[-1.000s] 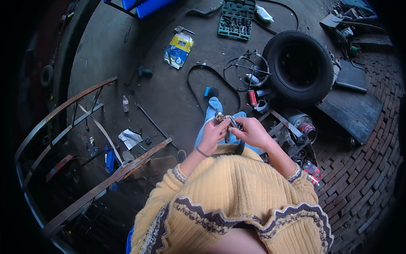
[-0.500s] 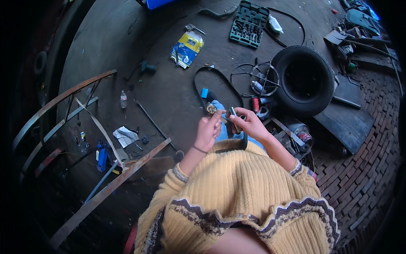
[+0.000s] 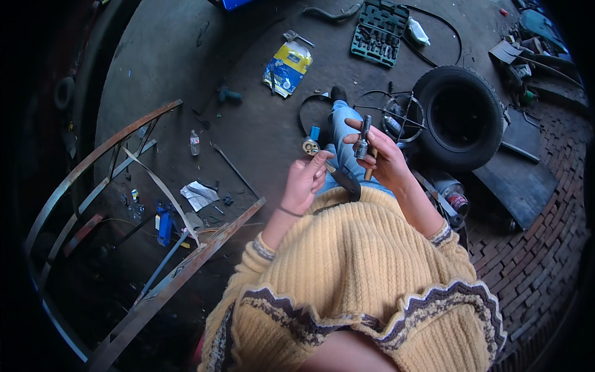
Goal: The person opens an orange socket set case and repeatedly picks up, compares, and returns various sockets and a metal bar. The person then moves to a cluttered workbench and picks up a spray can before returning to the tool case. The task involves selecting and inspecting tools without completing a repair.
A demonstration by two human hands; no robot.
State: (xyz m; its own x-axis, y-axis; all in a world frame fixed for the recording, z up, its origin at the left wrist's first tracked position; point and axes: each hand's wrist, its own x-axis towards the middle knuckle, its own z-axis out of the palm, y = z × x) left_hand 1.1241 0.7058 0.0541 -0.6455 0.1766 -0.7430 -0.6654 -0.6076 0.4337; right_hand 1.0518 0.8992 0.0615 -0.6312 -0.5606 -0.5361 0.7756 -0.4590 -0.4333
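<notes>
In my left hand [image 3: 304, 185] is a ratchet wrench [image 3: 310, 147], pinched near its round metal head. Its dark handle [image 3: 346, 180] slants down to the right toward my lap. My right hand [image 3: 385, 155], a little farther right, holds a metal socket piece [image 3: 363, 144] with a darker upper end, standing upright between thumb and fingers. A tan, brassy rod-like piece [image 3: 370, 167] also shows in that hand; its kind is unclear. The two hands are apart, above my jeans [image 3: 348, 124].
An open green socket case [image 3: 375, 46] lies ahead, near a yellow-blue bag [image 3: 288, 68]. At right are a tire [image 3: 458, 118] and a wire frame [image 3: 403, 118]. A rusty metal frame [image 3: 180, 266] stands at left, with a plastic bottle [image 3: 194, 142] beyond it.
My hands have moved apart. The right has gone right and turned, bringing the socket piece upright and into fuller view. The left still holds the ratchet wrench. The whole view has shifted slightly.
</notes>
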